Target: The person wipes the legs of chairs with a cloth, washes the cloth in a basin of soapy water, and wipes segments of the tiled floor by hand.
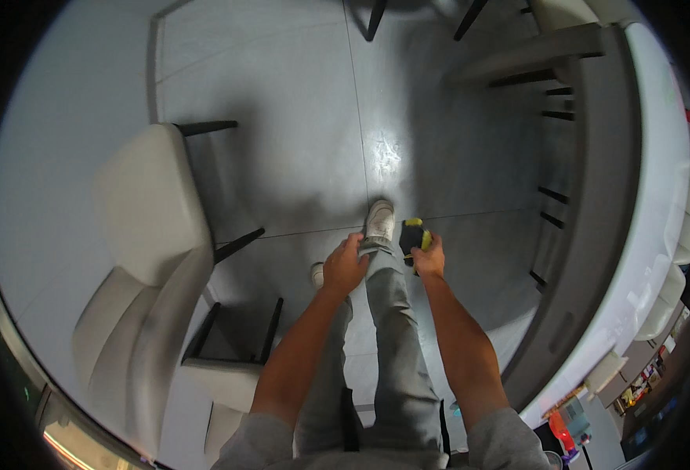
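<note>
Near the picture's middle, my right hand (429, 256) grips a black and yellow object (412, 236), too small to name surely, held above the grey tiled floor beside my right leg. My left hand (345, 264) hangs over the floor by my knee with its fingers loosely curled and apart, and nothing shows in it. Between the hands a white shoe (381, 218) points forward; the other shoe (318, 274) is partly hidden behind my left hand and forearm.
Cream upholstered chairs (151, 205) with black legs stand to the left. Along the right runs a long table (656, 147) with a glossy white top and grey side, more chairs (665, 302) beyond it. A red bottle (562, 432) and other items are at the lower right.
</note>
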{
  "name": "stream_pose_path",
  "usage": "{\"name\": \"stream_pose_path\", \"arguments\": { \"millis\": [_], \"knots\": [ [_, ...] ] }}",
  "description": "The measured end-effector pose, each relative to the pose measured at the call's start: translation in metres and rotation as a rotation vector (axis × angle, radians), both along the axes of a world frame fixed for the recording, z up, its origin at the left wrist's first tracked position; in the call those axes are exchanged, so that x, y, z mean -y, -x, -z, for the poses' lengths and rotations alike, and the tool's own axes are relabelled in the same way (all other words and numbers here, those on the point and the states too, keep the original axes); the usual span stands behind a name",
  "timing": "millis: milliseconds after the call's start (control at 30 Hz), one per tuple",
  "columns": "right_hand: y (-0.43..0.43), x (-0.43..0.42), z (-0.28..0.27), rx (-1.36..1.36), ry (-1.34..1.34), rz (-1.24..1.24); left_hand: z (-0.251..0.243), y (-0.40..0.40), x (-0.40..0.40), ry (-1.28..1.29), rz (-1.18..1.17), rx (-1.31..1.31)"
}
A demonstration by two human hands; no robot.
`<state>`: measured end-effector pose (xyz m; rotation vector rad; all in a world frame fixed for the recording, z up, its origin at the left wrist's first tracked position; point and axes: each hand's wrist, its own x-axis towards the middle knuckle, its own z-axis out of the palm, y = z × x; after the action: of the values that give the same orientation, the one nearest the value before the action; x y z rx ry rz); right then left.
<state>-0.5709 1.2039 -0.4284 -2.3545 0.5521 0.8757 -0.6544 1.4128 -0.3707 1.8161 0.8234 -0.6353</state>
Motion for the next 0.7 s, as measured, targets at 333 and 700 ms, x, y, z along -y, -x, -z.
{"name": "stream_pose_path", "arguments": {
  "millis": [333, 700],
  "knots": [
    [-0.087, -0.094, 0.067, 0.257, -0.573, -1.063, 0.161, -0.078, -0.044, -0.097, 0.308, 0.482],
    [-0.188, -0.098, 0.176, 0.585, -0.151, -1.065, 0.235, -0.203, -0.083, -0.435, 0.762, 0.919]
  ]
}}
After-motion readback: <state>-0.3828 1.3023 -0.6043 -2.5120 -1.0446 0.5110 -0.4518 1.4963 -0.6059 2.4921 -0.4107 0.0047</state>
